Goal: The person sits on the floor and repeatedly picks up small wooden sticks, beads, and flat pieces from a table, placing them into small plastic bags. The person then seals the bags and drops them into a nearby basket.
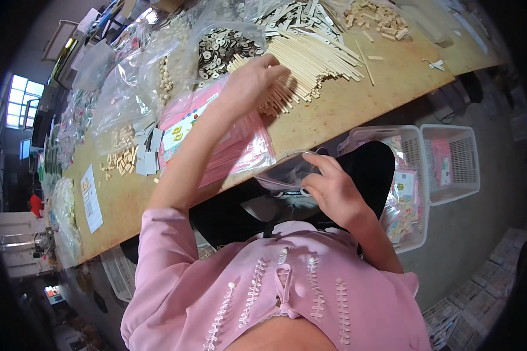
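Through the head camera I see the left hand [249, 85] at the left end of the sticks [316, 61], hidden fingertips making its grip unreadable, and, below the sticks, the right hand [336, 187], thumb and forefinger apart at a clear bag [284, 171], any pinch indistinct.

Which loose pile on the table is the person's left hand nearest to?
The pale wooden sticks: the left hand is over their left part. They are long and thin, unlike the round, holed discs and the short wooden blocks.
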